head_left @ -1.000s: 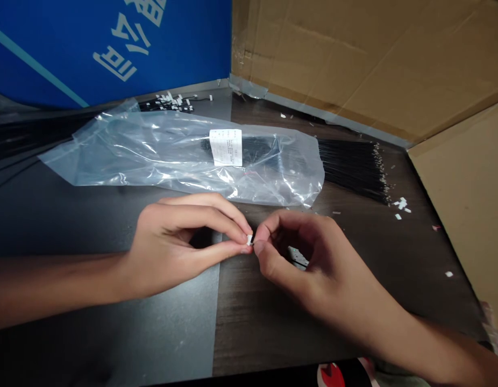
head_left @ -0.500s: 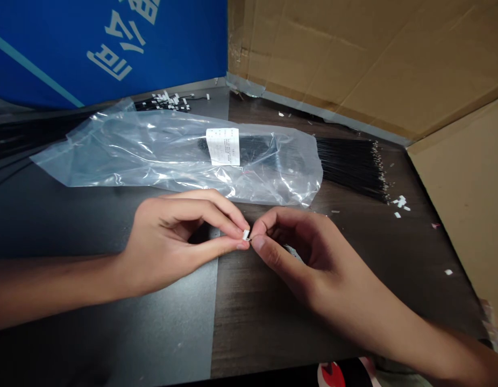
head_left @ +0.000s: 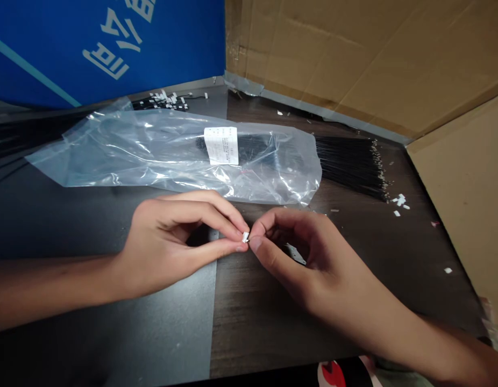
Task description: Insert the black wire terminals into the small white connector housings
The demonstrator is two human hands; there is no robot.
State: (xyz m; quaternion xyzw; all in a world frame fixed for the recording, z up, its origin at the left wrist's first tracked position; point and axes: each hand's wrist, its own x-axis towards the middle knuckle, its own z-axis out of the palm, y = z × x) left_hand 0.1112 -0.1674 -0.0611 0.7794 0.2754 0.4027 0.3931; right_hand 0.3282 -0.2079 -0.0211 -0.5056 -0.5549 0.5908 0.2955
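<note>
My left hand (head_left: 184,236) pinches a small white plastic connector (head_left: 245,237) between thumb and fingertips. Close against its right side, the thumb and forefinger of my right hand (head_left: 297,252) are pressed together on a thin wire, nearly all of it hidden by the fingers. The fingertips of both hands almost meet. Partly behind my right thumb, a shiny silvery piece (head_left: 296,253) shows; its kind is unclear. Beyond the hands lies a clear plastic bag (head_left: 160,156) with a white label (head_left: 221,145), around a bundle of black wires (head_left: 349,164) with bare metal tips.
Several loose white connectors (head_left: 401,200) lie right of the wire tips. Black wires with white connectors (head_left: 168,100) rest at the back left. A blue panel (head_left: 172,48) and cardboard walls (head_left: 333,54) border the dark table (head_left: 249,333). A grey mat (head_left: 172,328) covers its left part.
The white connector has turned slightly between my left fingertips, and my right fingertips have come a touch closer to it. The view has shifted slightly.
</note>
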